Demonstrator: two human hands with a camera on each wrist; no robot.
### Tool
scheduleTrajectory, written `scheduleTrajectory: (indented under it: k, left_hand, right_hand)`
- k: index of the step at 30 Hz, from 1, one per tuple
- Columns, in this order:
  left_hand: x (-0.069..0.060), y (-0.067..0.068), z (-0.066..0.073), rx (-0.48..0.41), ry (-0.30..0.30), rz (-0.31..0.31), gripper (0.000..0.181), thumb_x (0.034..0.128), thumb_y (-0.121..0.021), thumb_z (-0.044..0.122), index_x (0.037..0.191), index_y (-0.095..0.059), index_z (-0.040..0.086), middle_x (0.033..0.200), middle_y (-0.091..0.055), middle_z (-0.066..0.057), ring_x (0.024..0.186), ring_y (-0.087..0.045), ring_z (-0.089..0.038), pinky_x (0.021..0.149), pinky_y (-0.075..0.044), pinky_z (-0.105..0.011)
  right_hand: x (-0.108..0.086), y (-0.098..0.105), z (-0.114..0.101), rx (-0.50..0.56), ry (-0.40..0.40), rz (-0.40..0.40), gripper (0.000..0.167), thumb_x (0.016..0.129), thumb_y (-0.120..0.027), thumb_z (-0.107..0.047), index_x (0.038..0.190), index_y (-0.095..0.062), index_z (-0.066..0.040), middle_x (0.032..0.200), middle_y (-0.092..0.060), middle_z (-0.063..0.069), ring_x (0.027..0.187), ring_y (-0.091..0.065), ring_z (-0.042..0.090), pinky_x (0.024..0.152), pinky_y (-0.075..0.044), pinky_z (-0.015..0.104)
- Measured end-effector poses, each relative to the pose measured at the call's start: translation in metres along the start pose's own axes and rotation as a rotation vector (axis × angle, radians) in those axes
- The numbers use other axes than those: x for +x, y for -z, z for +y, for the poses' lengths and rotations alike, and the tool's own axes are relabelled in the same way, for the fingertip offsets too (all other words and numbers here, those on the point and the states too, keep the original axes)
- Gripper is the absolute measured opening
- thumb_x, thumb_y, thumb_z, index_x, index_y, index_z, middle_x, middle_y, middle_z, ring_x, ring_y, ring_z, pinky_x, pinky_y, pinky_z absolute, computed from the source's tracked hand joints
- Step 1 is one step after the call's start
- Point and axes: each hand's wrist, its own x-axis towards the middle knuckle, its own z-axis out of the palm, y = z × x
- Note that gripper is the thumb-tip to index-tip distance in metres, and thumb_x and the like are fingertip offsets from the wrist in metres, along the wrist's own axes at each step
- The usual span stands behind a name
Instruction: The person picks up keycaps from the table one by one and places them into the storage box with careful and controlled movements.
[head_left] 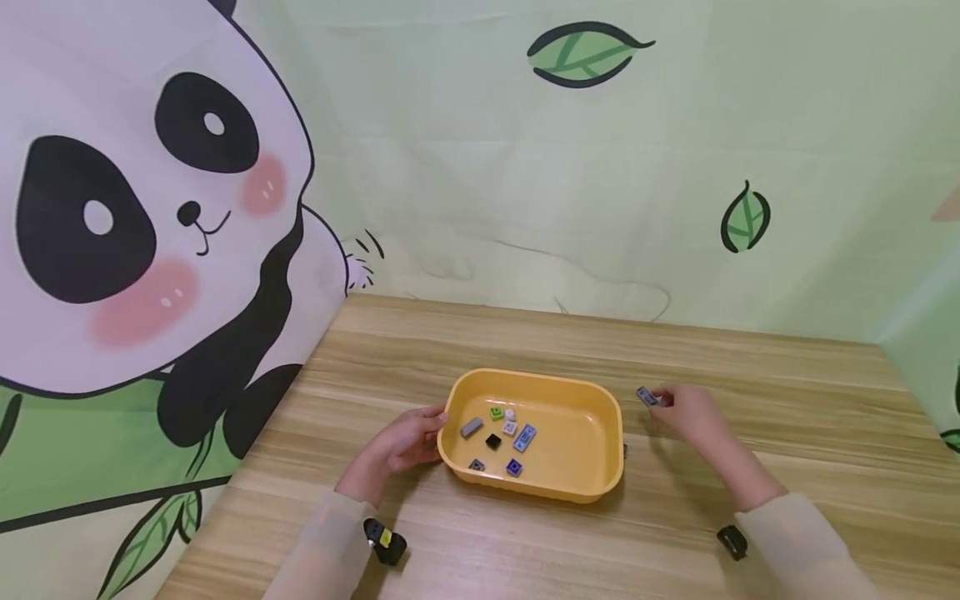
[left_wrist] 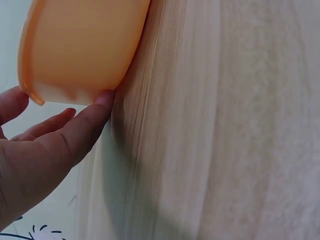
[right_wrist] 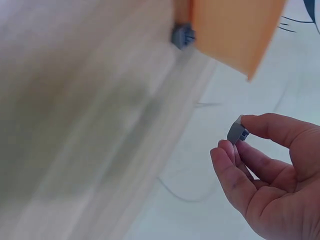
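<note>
A yellow tray holds several small toy building bricks, mostly toward its left side. My left hand holds the tray's left end, thumb at the rim and a fingertip low by the tabletop in the left wrist view. Right of the tray, my right hand pinches a small grey brick between thumb and fingers, raised above the table. Inside the tray lie a blue brick, a grey brick, a green brick, a black brick and a purple brick, among others.
Another dark grey brick sits on the wooden table against the tray's right side, mostly hidden in the head view. A cloth backdrop with a panda and leaves hangs behind and left of the table.
</note>
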Motion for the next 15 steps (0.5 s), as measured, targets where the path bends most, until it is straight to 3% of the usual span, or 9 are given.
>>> scheduleTrajectory:
  k: [7, 15]
  left_hand:
    - [0.001, 0.002, 0.001, -0.008, -0.008, -0.012, 0.059, 0.1101, -0.039, 0.017, 0.161, -0.018, -0.006, 0.122, -0.060, -0.002, 0.099, -0.054, -0.007, 0.084, -0.051, -0.026]
    - [0.000, 0.000, 0.001, -0.013, -0.006, -0.009, 0.060, 0.1099, -0.039, 0.016, 0.161, -0.017, -0.006, 0.124, -0.059, -0.004, 0.100, -0.054, -0.007, 0.085, -0.052, -0.027]
  right_hand:
    - [0.003, 0.019, -0.016, 0.043, 0.058, 0.004, 0.041, 0.094, -0.064, -0.012, 0.125, -0.063, 0.015, 0.095, -0.069, 0.022, 0.070, -0.052, 0.018, 0.058, -0.041, 0.026]
    - [0.010, 0.033, -0.038, 0.046, 0.094, -0.017, 0.038, 0.095, -0.066, -0.011, 0.126, -0.064, 0.011, 0.097, -0.068, 0.020, 0.082, -0.058, 0.024, 0.065, -0.045, 0.029]
